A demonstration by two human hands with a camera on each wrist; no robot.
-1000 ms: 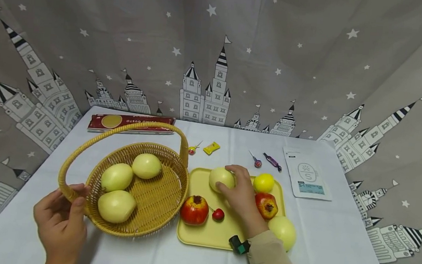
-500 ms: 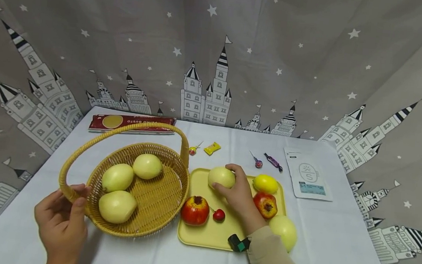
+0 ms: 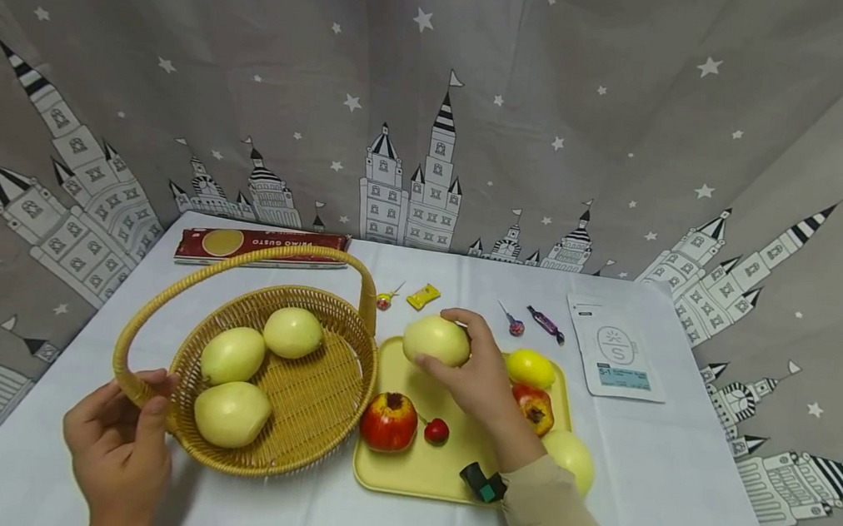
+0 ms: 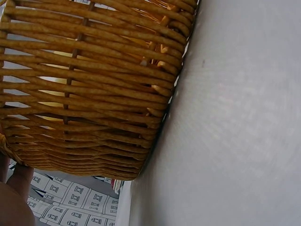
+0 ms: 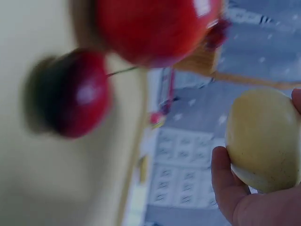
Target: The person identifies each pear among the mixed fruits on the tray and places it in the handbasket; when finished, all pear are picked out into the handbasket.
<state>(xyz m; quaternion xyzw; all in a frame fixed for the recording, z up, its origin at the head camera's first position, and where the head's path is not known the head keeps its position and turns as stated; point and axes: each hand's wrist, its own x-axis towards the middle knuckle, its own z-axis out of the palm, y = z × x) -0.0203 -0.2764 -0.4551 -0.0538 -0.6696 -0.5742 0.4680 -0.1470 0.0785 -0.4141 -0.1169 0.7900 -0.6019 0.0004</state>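
At the left, on the white-covered counter [image 3: 680,494], the left hand [image 3: 119,450] grips the foot of the arched handle of a woven yellow-brown wicker basket [image 3: 315,400], its thumb and fingers clamped there. Three smooth pale yellow-green fruits lie in the basket's left and far parts: one near [image 3: 231,413], one in the middle [image 3: 233,355] and one farther off to the right [image 3: 293,333]. A flat dark-red package [image 3: 265,248] lies on the far side, behind the handle.

Rightward along the far side come a yellow-and-red lollipop [image 3: 384,300] and a small yellow wrapped sweet [image 3: 423,296].

Just right of the basket lies a rectangular pale-yellow tray [image 3: 418,473]. A red pomegranate [image 3: 388,423] sits at its left edge, with a small red cherry [image 3: 437,431] to the right. Over the tray's far left part, the right hand [image 3: 477,376] holds a fourth pale yellow-green fruit [image 3: 436,339], clamped between thumb and fingers.

Along the tray's right side are a yellow lemon [image 3: 530,368], a second pomegranate [image 3: 535,408] and another pale fruit [image 3: 571,460], partly hidden by the beige sleeve [image 3: 558,509]. Beyond them, a white pouch [image 3: 619,347] lies far right.
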